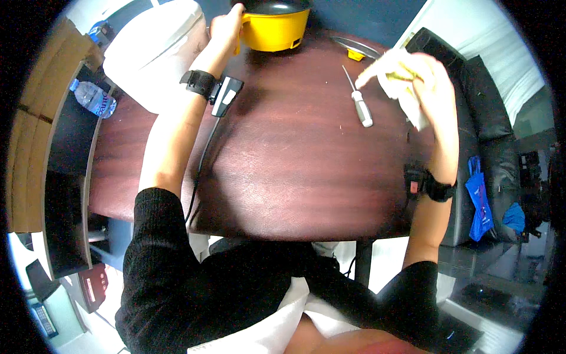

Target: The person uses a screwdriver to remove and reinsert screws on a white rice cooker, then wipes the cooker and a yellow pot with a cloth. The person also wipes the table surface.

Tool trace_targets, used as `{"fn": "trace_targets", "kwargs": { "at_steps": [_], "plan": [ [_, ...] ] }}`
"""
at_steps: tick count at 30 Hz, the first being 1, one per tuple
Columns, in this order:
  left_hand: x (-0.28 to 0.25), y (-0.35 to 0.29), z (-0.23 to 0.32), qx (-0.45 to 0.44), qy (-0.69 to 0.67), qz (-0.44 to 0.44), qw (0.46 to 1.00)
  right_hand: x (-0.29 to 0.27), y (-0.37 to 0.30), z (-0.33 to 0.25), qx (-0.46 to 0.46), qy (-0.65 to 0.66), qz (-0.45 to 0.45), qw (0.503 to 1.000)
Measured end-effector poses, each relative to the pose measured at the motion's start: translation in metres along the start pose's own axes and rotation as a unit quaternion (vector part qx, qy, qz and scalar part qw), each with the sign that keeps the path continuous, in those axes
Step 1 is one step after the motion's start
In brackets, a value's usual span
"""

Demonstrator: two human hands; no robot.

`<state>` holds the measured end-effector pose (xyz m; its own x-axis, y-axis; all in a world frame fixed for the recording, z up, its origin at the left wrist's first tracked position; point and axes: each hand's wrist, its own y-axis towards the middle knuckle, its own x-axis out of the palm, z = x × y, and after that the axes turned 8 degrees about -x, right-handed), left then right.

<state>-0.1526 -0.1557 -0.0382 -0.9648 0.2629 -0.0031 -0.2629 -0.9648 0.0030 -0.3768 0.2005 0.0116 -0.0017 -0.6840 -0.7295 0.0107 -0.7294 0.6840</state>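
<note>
At the far edge of the table, my left hand [226,30] is closed on the handle of a yellow electric cooking pot [276,32] with a dark inside. My right hand [437,88] grips a crumpled white and yellowish cloth [402,82] above the table's right side. Between the hands, nearer the right one, lies a screwdriver [362,112] with a grey and white handle, its shaft pointing away from me. Just beyond it rests a glass-like lid [356,47] with a yellow part on its rim. The pot's far side is cut off by the picture's edge.
A large white bin-like container [154,53] stands on the left beside my forearm. A water bottle [93,99] is on the shelf left of the dark red wooden table [295,177]. A black sofa [492,106] and a blue bag [479,200] are at the right. A cable runs from my left wrist device.
</note>
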Motion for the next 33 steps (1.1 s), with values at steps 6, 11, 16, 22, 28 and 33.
{"fn": "trace_targets", "kwargs": {
  "at_steps": [6, 11, 16, 22, 28, 33],
  "plan": [
    [0.006, 0.032, -0.036, -0.061, 0.012, 0.052, 0.997, -0.043, -0.067, -0.007, 0.190, 0.066, -0.062, 0.977],
    [-0.003, 0.062, -0.049, -0.015, 0.064, -0.001, 0.998, -0.068, -0.105, -0.014, 0.225, 0.052, -0.104, 0.967],
    [-0.005, 0.057, -0.047, -0.036, 0.152, 0.069, 0.985, -0.090, -0.128, -0.029, 0.265, 0.095, -0.141, 0.949],
    [0.064, -0.100, -0.017, 0.484, 0.402, -0.195, 0.753, -0.096, -0.147, -0.029, 0.321, 0.133, -0.147, 0.926],
    [0.133, -0.157, -0.026, 0.524, 0.415, -0.473, 0.575, -0.092, -0.142, -0.041, 0.342, 0.157, -0.137, 0.916],
    [0.154, -0.162, -0.044, 0.554, 0.475, -0.460, 0.505, -0.085, -0.139, -0.048, 0.345, 0.170, -0.155, 0.910]
  ]
}}
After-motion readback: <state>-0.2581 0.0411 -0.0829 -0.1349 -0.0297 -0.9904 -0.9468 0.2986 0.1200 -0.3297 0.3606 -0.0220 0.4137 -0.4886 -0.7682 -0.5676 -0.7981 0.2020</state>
